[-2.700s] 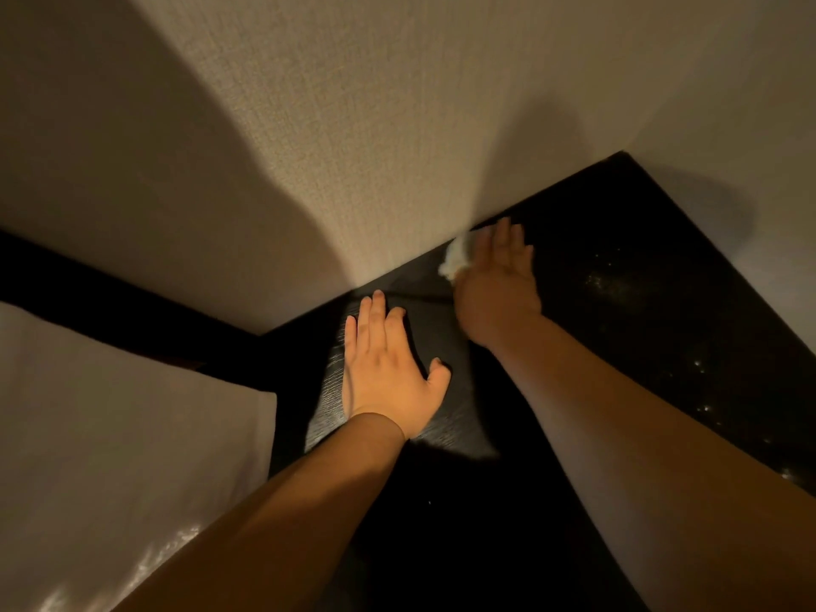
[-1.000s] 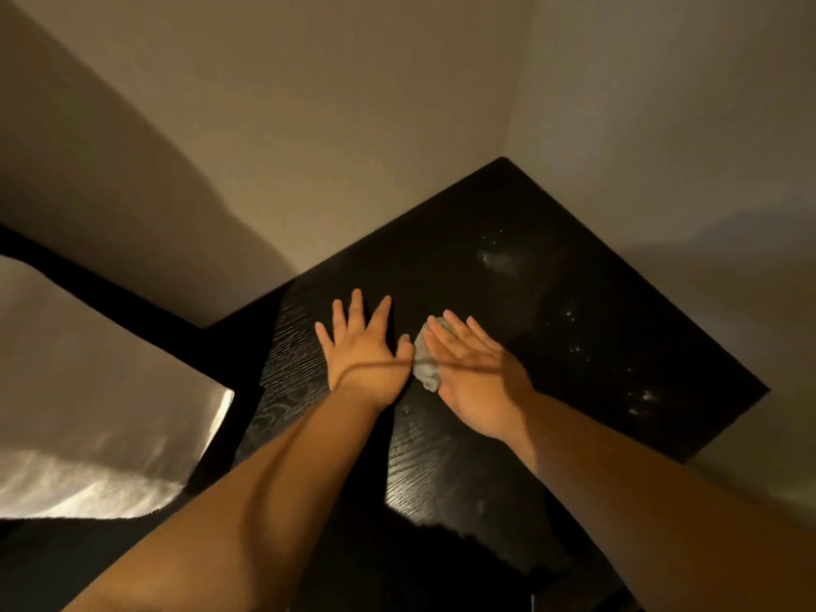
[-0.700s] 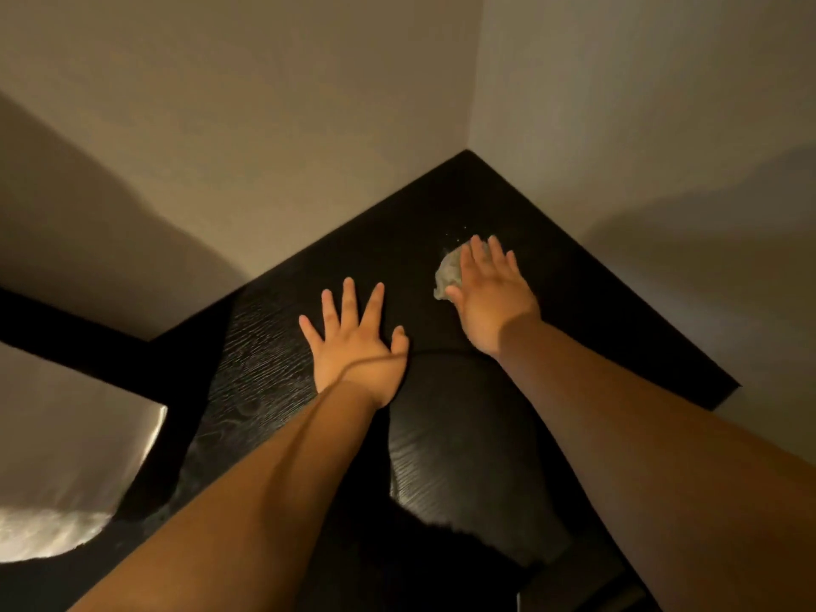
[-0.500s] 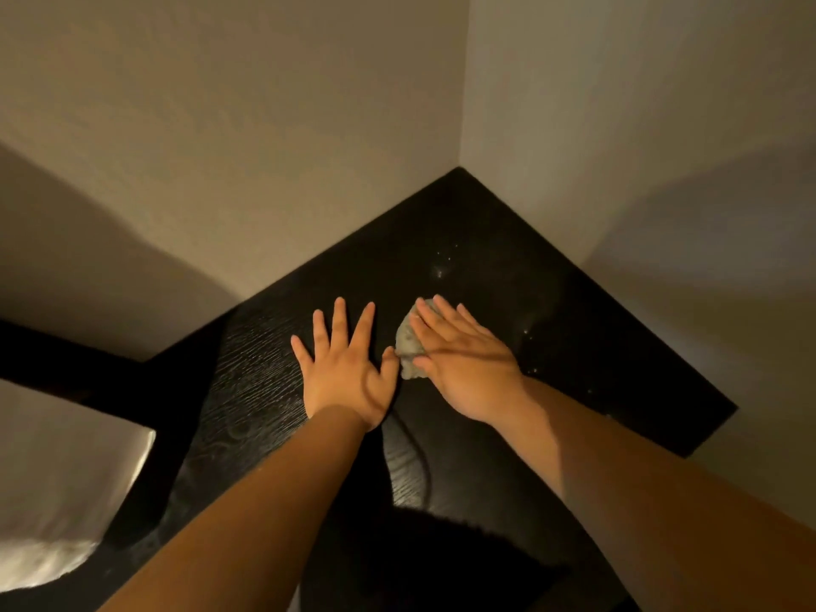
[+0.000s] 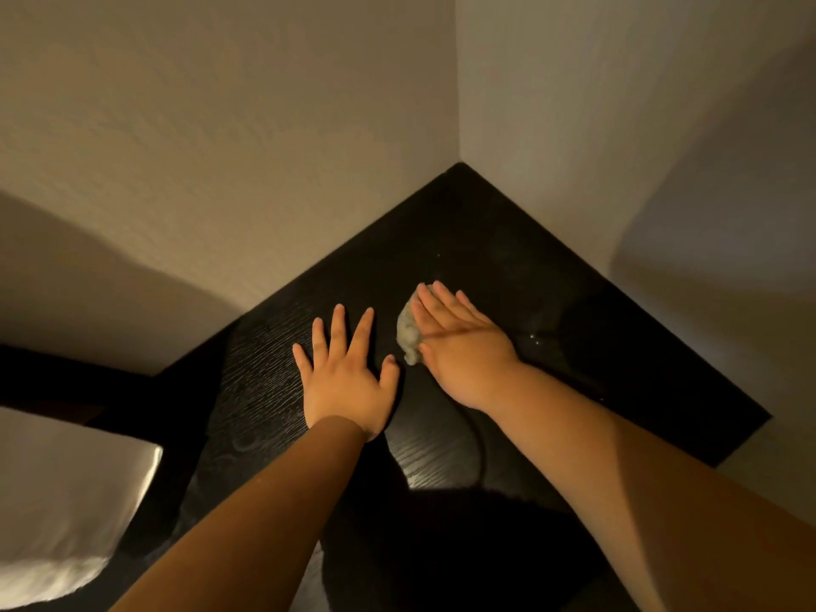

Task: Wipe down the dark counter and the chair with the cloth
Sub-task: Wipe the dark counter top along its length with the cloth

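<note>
Your right hand (image 5: 463, 346) has drawn the cloth (image 5: 408, 335) back from nearer the wall corner, so it now lies just beside your left thumb.

Your dark counter (image 5: 508, 240) fills the corner between two pale walls (image 5: 221, 148), and the wiping looks partly done: wet sheen and a few droplets (image 5: 535, 340) show to the right of your hand, while the stretch toward the far corner looks dull. A pale padded surface (image 5: 66, 501) sits at lower left; it may belong to the chair, but too little shows to say, and nothing suggests it has been wiped yet.

Your left hand (image 5: 344, 382) lies flat on the counter, fingers spread apart, bracing. Your right hand presses the cloth down with straight fingers held close together, not curled round it. Most of the cloth is hidden under that palm, and a dark shadow covers the counter's near edge.
</note>
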`<action>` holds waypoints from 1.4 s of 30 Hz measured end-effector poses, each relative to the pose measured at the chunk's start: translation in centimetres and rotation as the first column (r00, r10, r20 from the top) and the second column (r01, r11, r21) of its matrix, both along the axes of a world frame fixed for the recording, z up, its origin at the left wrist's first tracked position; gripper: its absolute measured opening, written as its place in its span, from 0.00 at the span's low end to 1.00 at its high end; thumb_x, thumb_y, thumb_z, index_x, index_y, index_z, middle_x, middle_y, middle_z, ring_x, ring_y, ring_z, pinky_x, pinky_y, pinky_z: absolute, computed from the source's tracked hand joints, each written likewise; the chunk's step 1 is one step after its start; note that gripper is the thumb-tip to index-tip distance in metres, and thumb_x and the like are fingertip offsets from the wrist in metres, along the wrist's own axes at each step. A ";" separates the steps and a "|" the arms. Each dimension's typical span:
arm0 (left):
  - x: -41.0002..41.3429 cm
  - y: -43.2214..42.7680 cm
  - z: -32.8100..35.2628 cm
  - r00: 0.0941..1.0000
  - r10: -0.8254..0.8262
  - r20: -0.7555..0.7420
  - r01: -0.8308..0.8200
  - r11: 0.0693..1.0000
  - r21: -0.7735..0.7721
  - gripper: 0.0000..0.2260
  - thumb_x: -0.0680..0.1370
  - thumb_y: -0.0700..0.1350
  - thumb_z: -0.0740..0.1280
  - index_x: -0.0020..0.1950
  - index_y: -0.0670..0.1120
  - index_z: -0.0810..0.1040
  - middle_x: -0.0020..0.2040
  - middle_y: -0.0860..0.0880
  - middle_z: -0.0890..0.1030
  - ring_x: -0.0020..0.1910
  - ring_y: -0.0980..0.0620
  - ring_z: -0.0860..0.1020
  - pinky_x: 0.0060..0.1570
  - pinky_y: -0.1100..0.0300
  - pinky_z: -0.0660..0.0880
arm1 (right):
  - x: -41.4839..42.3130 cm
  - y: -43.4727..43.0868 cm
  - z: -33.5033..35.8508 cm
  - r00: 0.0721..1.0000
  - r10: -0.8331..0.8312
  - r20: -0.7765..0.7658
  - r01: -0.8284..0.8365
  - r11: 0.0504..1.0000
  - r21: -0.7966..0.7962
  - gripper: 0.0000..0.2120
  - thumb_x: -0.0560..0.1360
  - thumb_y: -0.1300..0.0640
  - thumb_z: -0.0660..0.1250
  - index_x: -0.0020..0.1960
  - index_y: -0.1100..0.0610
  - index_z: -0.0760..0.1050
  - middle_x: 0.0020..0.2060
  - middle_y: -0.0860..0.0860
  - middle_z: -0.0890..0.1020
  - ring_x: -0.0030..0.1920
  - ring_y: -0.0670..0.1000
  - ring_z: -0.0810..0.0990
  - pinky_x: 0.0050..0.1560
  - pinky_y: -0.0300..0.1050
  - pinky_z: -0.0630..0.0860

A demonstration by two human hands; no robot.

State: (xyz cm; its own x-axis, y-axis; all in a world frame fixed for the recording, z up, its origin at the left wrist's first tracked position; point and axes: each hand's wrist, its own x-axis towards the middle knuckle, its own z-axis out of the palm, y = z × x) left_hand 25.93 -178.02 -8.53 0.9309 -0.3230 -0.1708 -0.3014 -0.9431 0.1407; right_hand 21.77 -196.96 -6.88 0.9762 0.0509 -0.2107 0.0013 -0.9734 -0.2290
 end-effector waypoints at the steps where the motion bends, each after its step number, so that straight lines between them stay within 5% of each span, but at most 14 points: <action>1: 0.0 0.0 0.0 1.000 0.002 -0.001 -0.002 1.000 -0.002 0.34 0.80 0.68 0.47 0.85 0.64 0.45 0.87 0.52 0.43 0.85 0.44 0.39 0.81 0.36 0.39 | -0.1 -0.5 -0.1 1.000 0.021 0.001 -0.021 1.000 -0.006 0.31 0.86 0.49 0.47 0.83 0.57 0.39 0.83 0.52 0.38 0.82 0.53 0.36 0.81 0.52 0.37; 10: 0.0 -0.2 0.1 1.000 0.012 -0.012 -0.012 1.000 -0.008 0.34 0.80 0.68 0.49 0.85 0.64 0.45 0.87 0.53 0.43 0.85 0.45 0.39 0.81 0.37 0.38 | 6.5 -5.4 -0.8 0.952 -0.305 0.037 0.306 0.952 -0.030 0.29 0.86 0.49 0.49 0.83 0.59 0.47 0.83 0.57 0.48 0.83 0.59 0.44 0.81 0.55 0.41; 18: 0.0 -0.2 0.1 1.000 0.005 -0.005 -0.005 1.000 -0.004 0.35 0.79 0.68 0.47 0.85 0.63 0.45 0.87 0.52 0.43 0.85 0.45 0.39 0.81 0.36 0.38 | 1.5 -1.3 -0.3 0.996 0.089 0.011 -0.090 0.996 0.012 0.31 0.86 0.51 0.49 0.83 0.56 0.40 0.83 0.52 0.41 0.82 0.53 0.38 0.81 0.51 0.38; 26: 0.0 -0.3 0.1 1.000 0.007 -0.016 -0.006 1.000 0.006 0.35 0.79 0.68 0.47 0.85 0.63 0.45 0.87 0.52 0.42 0.85 0.44 0.38 0.81 0.36 0.38 | 8.0 -4.2 -0.5 0.975 -0.217 0.044 0.218 0.976 -0.024 0.29 0.86 0.50 0.49 0.83 0.59 0.47 0.83 0.57 0.48 0.83 0.58 0.45 0.80 0.53 0.41; 33: -0.1 -0.3 0.3 1.000 0.006 -0.008 -0.007 1.000 -0.021 0.35 0.79 0.67 0.49 0.86 0.62 0.47 0.87 0.51 0.44 0.85 0.43 0.39 0.81 0.35 0.40 | 3.7 -1.5 -0.6 0.984 0.176 0.023 -0.177 0.984 0.033 0.30 0.86 0.52 0.52 0.84 0.57 0.43 0.83 0.53 0.43 0.83 0.53 0.40 0.81 0.51 0.39; 39: 0.1 -0.3 0.1 1.000 0.008 -0.012 -0.009 0.999 -0.032 0.34 0.80 0.66 0.52 0.85 0.62 0.47 0.87 0.51 0.44 0.85 0.43 0.39 0.81 0.36 0.39 | 8.1 -7.1 -0.4 0.968 -0.246 0.047 0.247 0.969 -0.014 0.29 0.87 0.52 0.49 0.84 0.58 0.45 0.83 0.56 0.48 0.83 0.58 0.45 0.80 0.53 0.43; 42: 0.1 -0.1 0.0 1.000 0.011 -0.015 -0.012 0.999 -0.037 0.35 0.79 0.66 0.52 0.85 0.62 0.48 0.87 0.51 0.44 0.85 0.43 0.40 0.81 0.36 0.39 | 6.9 -3.4 -0.8 0.964 -0.247 0.100 0.249 0.968 -0.008 0.30 0.86 0.49 0.50 0.83 0.62 0.47 0.83 0.61 0.50 0.82 0.61 0.46 0.81 0.56 0.43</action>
State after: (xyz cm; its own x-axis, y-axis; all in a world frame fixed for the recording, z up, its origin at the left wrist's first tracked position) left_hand 25.98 -178.15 -8.49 0.9320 -0.3187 -0.1724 -0.2884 -0.9405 0.1797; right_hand 28.65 -200.39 -7.66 0.9735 -0.1988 -0.1126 -0.2196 -0.9505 -0.2199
